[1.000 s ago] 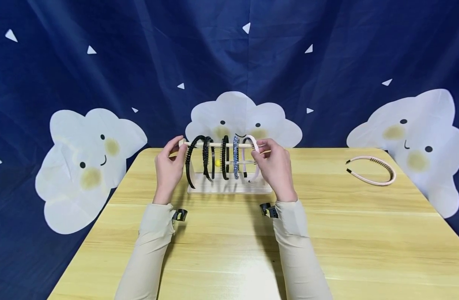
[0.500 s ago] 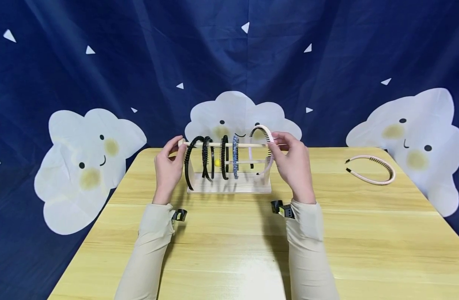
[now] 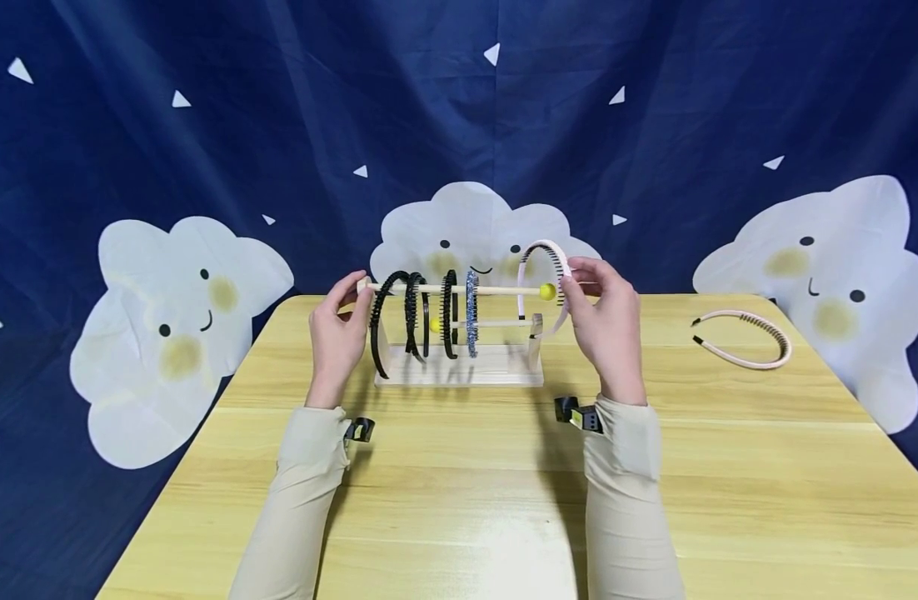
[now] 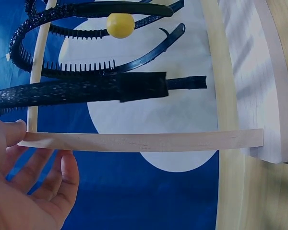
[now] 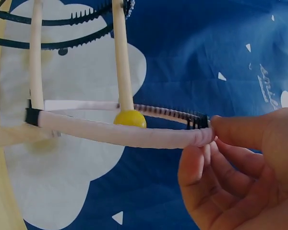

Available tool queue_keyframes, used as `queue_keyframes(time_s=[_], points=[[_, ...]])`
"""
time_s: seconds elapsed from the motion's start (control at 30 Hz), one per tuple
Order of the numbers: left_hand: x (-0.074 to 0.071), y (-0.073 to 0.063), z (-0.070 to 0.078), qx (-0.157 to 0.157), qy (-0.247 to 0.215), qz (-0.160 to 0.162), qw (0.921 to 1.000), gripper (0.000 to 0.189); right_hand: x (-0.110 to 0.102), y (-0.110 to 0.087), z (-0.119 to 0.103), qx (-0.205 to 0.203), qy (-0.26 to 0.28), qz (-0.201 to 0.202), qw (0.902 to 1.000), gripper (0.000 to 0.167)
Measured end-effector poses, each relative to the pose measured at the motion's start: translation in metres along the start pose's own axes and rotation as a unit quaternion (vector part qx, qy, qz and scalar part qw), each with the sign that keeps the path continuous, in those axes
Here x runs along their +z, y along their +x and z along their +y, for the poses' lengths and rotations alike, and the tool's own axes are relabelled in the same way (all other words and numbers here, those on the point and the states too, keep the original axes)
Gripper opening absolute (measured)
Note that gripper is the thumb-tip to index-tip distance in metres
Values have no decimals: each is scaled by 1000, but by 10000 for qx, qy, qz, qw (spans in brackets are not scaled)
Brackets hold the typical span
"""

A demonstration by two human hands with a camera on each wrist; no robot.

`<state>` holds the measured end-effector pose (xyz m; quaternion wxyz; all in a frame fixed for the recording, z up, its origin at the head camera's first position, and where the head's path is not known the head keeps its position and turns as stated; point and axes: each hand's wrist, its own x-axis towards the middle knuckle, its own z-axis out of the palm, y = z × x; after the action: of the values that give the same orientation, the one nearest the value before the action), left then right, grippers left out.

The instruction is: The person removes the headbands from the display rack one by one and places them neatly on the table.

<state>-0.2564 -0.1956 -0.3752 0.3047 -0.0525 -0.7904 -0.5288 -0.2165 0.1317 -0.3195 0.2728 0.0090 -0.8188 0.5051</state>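
A wooden rack [image 3: 459, 368] stands mid-table. Its top rod [image 3: 496, 289] carries three black headbands [image 3: 410, 312] and a blue glittery one [image 3: 471, 317]. My left hand [image 3: 339, 329] pinches the rack's left upright at the top; in the left wrist view my thumb [image 4: 12, 132] lies on that wooden slat [image 4: 134, 141], with a black headband [image 4: 86, 88] beside it. My right hand [image 3: 605, 317] pinches a pink toothed headband [image 3: 560, 260] at the rod's right end, looped about the yellow end ball [image 3: 547, 291]. The right wrist view shows the pink headband [image 5: 120, 135] just under the ball [image 5: 130, 119].
A second pink headband [image 3: 744, 337] lies flat on the yellow table [image 3: 459, 500] at the far right. A dark blue curtain with white cloud faces [image 3: 182, 317] hangs close behind the table's back edge.
My right hand has slid the pink headband rightward along the rod, from beside the glittery band out to the yellow ball. The left hand and the other headbands have stayed put.
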Motion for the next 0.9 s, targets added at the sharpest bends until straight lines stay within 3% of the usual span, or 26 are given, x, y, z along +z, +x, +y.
queue_keyframes(time_s=[0.23,0.37,0.47,0.67,0.73,0.9], points=[[0,0,-1,-19,-69,4,10000,31,-10,3,3,99,585,509,9969,25],[0,0,-1,-33,-106,-5,9999,31,-22,7,9,378,1223,725,9891,25],[1,-1,0,-21,-128,10,9999,31,-35,12,19,688,1930,951,9742,21],[1,0,0,22,-111,37,9999,32,-62,20,42,1133,3220,1388,9296,16],[1,0,-1,38,-87,34,9999,31,-69,21,48,1303,3408,1461,9195,17],[1,0,-2,82,-34,7,10000,31,-80,24,63,1716,3541,1590,9055,18]])
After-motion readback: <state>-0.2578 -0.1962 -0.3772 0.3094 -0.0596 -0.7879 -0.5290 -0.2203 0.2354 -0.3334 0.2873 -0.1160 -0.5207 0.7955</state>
